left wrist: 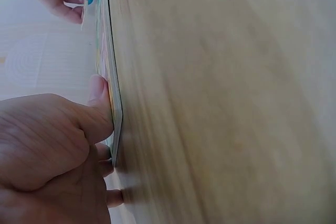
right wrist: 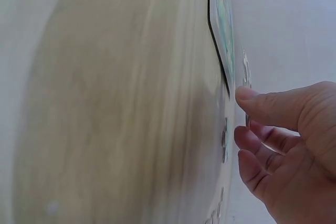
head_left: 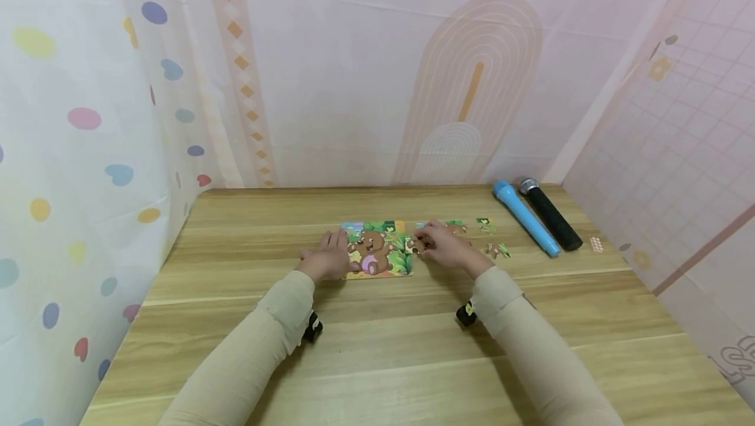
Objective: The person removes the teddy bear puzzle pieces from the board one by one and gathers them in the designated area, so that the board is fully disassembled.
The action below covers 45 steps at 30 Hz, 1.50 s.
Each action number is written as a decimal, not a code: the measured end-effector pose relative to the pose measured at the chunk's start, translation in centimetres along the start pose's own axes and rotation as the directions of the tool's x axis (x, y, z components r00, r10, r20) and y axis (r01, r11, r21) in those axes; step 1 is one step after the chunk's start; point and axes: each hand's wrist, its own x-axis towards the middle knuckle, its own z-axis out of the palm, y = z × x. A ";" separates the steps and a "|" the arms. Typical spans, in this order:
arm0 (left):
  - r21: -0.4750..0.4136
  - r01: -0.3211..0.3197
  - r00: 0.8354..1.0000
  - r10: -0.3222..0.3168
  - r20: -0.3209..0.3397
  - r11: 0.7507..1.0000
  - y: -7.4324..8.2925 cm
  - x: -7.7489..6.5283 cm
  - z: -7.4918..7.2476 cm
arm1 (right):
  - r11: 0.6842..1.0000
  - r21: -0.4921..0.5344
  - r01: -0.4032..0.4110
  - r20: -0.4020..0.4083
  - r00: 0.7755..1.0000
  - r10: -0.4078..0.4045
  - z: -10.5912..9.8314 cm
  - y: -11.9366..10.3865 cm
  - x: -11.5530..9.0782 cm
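A bear jigsaw puzzle board [head_left: 377, 257] lies flat on the wooden table. At its left edge rests my left hand [head_left: 330, 258], fingers extended and thumb [left wrist: 100, 95] on the board's edge. My right hand [head_left: 449, 248] pinches a puzzle piece [right wrist: 247, 69] between thumb and fingertips, raised above the table. In the head view this piece overlaps the right edge of the board. Loose puzzle pieces [head_left: 485, 223] lie just beyond and to the right of my right hand, some partly hidden by it.
To the right lie a blue microphone [head_left: 527, 219] and a black microphone [head_left: 552, 217], side by side at a slant. A small card with pinkish dots [head_left: 596, 244] is near the table's right edge. Patterned curtains [head_left: 330, 72] hang behind and at both sides.
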 end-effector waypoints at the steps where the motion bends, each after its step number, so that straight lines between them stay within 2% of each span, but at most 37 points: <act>1: 0.000 0.002 1.000 -0.002 0.000 1.000 0.0 0.0 0.0 | 1.000 0.004 0.004 0.001 1.000 -0.004 -0.1 0.1 -0.1; 8: -0.003 0.003 1.000 -0.003 -0.004 1.000 0.2 -0.3 -0.1 | 0.999 -0.048 0.004 -0.007 1.000 -0.004 -0.3 0.5 -0.6; 20: 0.013 0.002 1.000 -0.002 0.004 1.000 -0.5 0.8 0.3 | 0.994 -0.112 0.016 -0.004 1.000 -0.017 -1.0 1.3 -1.4; 29: 0.019 -0.008 1.000 0.008 -0.001 1.000 -0.4 0.8 0.4 | 0.986 -0.168 -0.003 0.024 1.000 0.007 -1.0 1.7 -1.5; 37: 0.012 -0.013 1.000 0.013 0.002 1.000 -0.4 0.7 0.3 | 0.987 -0.158 -0.041 0.048 0.998 0.049 -1.3 1.7 -1.7; 41: -0.006 -0.003 1.000 0.003 0.020 1.000 -0.1 0.1 0.0 | 0.988 -0.144 -0.047 0.052 0.997 0.055 -1.4 1.6 -1.8; 45: -0.024 -0.017 1.000 0.018 0.007 1.000 0.2 -0.8 -0.4 | 0.994 -0.101 -0.050 0.043 0.998 0.055 -1.4 1.5 -1.9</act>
